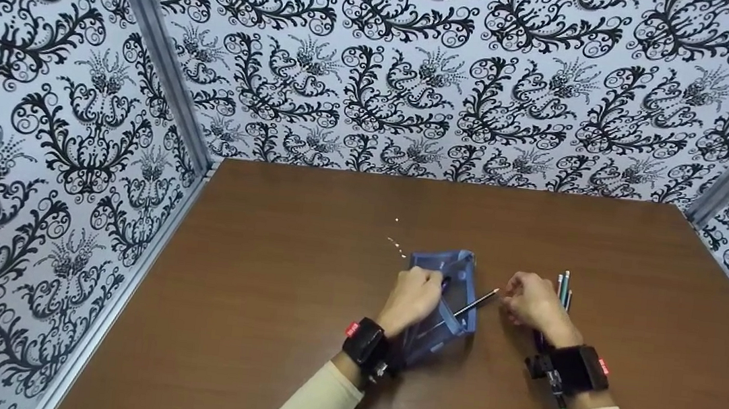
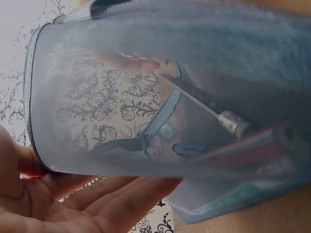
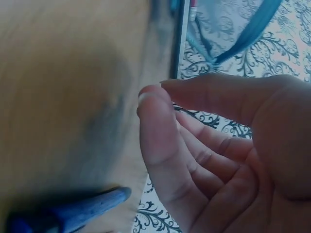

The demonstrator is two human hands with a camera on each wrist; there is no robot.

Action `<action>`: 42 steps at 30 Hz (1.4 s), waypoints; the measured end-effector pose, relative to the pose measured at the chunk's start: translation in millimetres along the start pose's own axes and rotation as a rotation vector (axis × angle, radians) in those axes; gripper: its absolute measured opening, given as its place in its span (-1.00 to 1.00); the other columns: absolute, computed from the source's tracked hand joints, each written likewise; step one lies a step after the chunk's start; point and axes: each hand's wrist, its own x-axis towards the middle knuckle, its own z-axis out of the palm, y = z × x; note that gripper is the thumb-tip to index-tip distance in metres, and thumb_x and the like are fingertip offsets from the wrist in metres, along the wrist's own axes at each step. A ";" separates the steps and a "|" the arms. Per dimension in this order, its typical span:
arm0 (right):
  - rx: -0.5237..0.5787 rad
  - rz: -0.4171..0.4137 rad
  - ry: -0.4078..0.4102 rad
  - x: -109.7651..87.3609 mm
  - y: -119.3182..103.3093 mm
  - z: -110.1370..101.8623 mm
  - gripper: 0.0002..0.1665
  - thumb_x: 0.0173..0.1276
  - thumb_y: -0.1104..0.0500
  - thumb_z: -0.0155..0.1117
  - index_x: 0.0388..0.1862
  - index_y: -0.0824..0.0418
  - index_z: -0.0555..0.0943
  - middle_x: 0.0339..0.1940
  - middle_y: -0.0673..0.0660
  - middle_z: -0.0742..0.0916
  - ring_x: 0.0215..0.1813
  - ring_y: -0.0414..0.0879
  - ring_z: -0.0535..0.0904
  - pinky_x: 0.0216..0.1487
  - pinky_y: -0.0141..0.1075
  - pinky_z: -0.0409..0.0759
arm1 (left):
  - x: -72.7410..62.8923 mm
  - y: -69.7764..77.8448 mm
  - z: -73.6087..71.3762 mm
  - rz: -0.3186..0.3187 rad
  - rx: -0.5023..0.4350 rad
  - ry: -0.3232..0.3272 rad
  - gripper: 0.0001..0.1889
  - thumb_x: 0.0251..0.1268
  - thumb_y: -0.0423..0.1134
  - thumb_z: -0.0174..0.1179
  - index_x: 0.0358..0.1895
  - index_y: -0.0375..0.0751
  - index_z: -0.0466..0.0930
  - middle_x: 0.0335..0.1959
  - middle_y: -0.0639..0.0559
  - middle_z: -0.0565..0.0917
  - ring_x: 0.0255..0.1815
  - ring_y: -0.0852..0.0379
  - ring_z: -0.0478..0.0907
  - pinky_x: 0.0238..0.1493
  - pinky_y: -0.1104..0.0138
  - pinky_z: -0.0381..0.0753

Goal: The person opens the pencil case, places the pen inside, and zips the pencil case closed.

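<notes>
A blue mesh pencil pouch [image 1: 448, 308] lies in the middle of the brown table [image 1: 262, 275]. My left hand [image 1: 414, 298] grips its open edge and lifts the mouth; in the left wrist view the mesh of the pouch [image 2: 146, 73] drapes over my fingers [image 2: 112, 199]. A dark pencil [image 1: 472, 304] sticks out of the mouth, its tip pointing at my right hand [image 1: 530, 303]. That hand's fingers curl loosely just off the tip, thumb and forefinger [image 3: 160, 90] close together with nothing between them. Several pencils [image 2: 257, 145] lie inside the pouch.
A few loose pencils [image 1: 564, 286] lie on the table just beyond my right hand; a blue one [image 3: 73, 213] shows blurred in the right wrist view. Patterned black-and-white walls [image 1: 419, 68] close in the table at the back and both sides. Tiny white specks [image 1: 396, 242] lie behind the pouch.
</notes>
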 end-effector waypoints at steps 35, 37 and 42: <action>0.807 0.074 -0.199 3.4 1.5 8.9 -0.57 0.41 0.42 -0.01 0.18 0.63 0.24 -0.24 0.24 0.67 -0.25 -0.06 0.71 -0.10 -0.24 0.69 | -0.7 0.9 -0.3 0.048 0.058 0.001 -0.56 0.41 -0.15 -0.09 -0.74 0.04 0.27 -0.71 0.16 0.33 -0.59 0.19 0.36 -0.55 0.33 0.30; 0.826 0.052 -0.193 2.6 -0.9 8.9 -0.58 0.41 0.42 0.00 0.18 0.61 0.23 -0.23 0.24 0.66 -0.24 -0.06 0.71 -0.09 -0.24 0.69 | -1.5 1.4 -0.7 0.065 0.062 0.001 -0.56 0.40 -0.16 -0.09 -0.75 0.04 0.25 -0.72 0.17 0.32 -0.60 0.19 0.34 -0.56 0.34 0.29; 0.872 0.009 -0.181 0.8 -6.2 9.4 -0.58 0.45 0.41 -0.02 0.19 0.61 0.21 -0.22 0.23 0.66 -0.23 -0.06 0.70 -0.08 -0.24 0.69 | -2.7 1.8 -0.3 0.065 0.065 -0.009 -0.56 0.40 -0.16 -0.09 -0.75 0.05 0.26 -0.71 0.17 0.34 -0.61 0.20 0.35 -0.58 0.33 0.29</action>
